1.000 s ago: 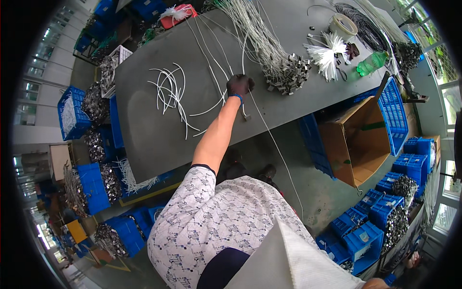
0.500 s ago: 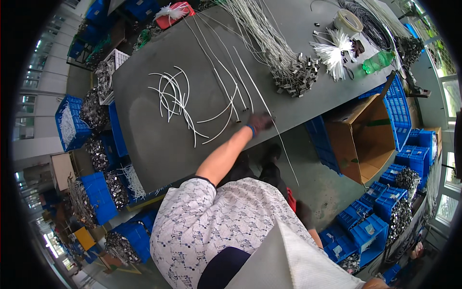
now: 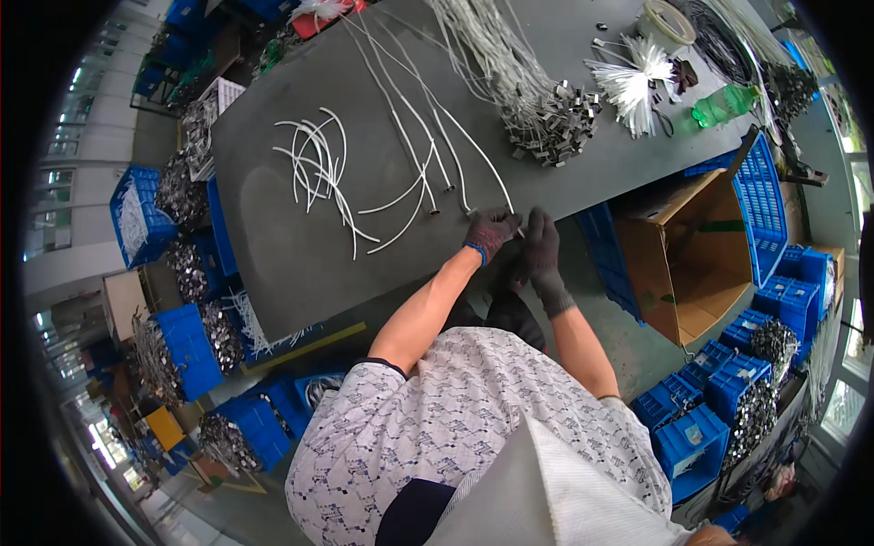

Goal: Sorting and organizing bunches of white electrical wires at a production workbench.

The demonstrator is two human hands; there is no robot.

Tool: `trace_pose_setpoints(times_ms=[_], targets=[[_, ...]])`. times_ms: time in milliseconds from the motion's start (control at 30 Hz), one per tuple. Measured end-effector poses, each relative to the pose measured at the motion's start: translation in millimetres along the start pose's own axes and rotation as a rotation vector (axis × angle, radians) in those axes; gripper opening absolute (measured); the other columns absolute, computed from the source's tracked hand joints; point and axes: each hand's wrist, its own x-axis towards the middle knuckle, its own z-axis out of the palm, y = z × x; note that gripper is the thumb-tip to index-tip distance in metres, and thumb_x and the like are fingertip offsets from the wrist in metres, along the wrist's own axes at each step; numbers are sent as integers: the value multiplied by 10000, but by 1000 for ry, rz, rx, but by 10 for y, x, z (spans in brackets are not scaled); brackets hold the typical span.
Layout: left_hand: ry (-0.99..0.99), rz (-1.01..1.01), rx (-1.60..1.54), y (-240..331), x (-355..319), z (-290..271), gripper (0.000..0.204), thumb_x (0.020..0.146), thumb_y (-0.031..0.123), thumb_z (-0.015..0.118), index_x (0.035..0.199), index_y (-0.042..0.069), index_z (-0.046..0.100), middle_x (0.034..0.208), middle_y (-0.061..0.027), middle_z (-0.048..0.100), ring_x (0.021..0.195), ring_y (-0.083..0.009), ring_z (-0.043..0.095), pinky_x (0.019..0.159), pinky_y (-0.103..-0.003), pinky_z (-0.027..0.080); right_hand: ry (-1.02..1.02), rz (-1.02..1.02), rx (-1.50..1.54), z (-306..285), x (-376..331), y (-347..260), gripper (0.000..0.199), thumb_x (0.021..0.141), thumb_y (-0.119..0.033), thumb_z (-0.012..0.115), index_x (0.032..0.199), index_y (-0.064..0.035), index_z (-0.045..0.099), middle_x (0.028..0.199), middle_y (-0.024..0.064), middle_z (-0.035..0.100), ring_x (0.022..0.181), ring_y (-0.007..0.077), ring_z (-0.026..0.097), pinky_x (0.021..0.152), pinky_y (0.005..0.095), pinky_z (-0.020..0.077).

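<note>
Grey and broad, the workbench (image 3: 300, 264) fills the upper middle of the frame, with blue crates (image 3: 187, 350) stacked along its left edge and more at lower right beside an open cardboard box (image 3: 692, 264). At the bench's near edge, centre frame, both gloved hands meet over the end of a long white cable (image 3: 473, 150) that runs up toward the top of the frame. The left hand (image 3: 490, 233) pinches the cable end with fingers pressed together; the right hand (image 3: 543, 255) curls close beside it, though whether it grips the cable I cannot tell. The cable looks light, thin and springy, likely to whip if held far back, so the end is the sensible hold. Both forearms reach forward, elbows bent. Loose curved cables (image 3: 319, 173) lie at upper left, a heap of metal clips (image 3: 551, 123) at upper right.
</note>
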Motion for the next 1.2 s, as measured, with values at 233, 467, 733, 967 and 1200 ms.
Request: trace_pose_setpoints(times_ms=[233,467,733,967,1200], targets=[[156,-258,-479,-72,122,-585,304,879,306,701,967,15,709,864,-86,689,749,-168,639,713,-314,543,-81,-2,-383,631,746,-90,445,1003,-374,452,1139,26,593,1021,250,643,882,399,623,768,464,501],[455,-488,1143,-1440,-633,-2231,254,868,196,575,1084,87,652,1077,-168,681,968,-374,674,838,-465,549,-3,-164,-687,251,1717,-40,433,898,-388,611,1175,-57,585,1216,279,599,1101,492,566,894,548,474],[259,-326,998,-1759,-820,-2654,308,881,315,578,1073,83,646,1045,-205,681,1020,-421,647,861,-526,530,219,-247,-698,486,1303,79,399,890,-387,578,1117,-58,586,1037,276,662,1045,485,591,867,548,481],[249,-560,-207,-886,-791,-2377,200,831,242,687,936,82,626,743,-48,632,613,-128,616,508,-287,490,43,52,-854,78,1976,440,651,878,-400,583,1403,-54,413,1155,298,630,1077,477,593,903,525,462],[288,-471,-1117,-894,-1292,-2668,126,894,138,682,1003,81,653,804,-20,590,585,-75,468,491,-226,357,162,154,-854,197,1659,-10,502,870,-455,597,1048,13,642,1101,295,650,1070,434,622,897,458,505]])
